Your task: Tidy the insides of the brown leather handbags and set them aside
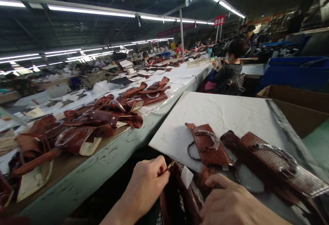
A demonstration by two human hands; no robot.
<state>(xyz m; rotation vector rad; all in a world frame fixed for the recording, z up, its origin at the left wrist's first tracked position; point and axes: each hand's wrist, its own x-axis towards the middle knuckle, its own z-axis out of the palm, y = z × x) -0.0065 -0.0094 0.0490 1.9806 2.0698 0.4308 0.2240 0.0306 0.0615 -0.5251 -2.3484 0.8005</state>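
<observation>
An open brown leather handbag (191, 197) with a patterned lining is in front of me at the bottom of the head view, its lower part cut off. My left hand (146, 182) pinches the handbag's upper edge beside a small gold-coloured metal part (170, 165). On the other side, my right hand (231, 199) is curled against the bag, its index finger raised near the brown leather; the remaining fingers are partly hidden. A white tag (186, 177) lies on the bag between the hands. Two brown textured handbags (212, 151) with wrapped handles lie just beyond my right hand.
A white tabletop (205, 106) bears the textured bags. Along the left, a long bench (84, 180) carries piled brown bags (102, 118). A seated person (228, 70) in a striped top works ahead. Blue bins (290, 72) and a cardboard box (298, 108) stand right.
</observation>
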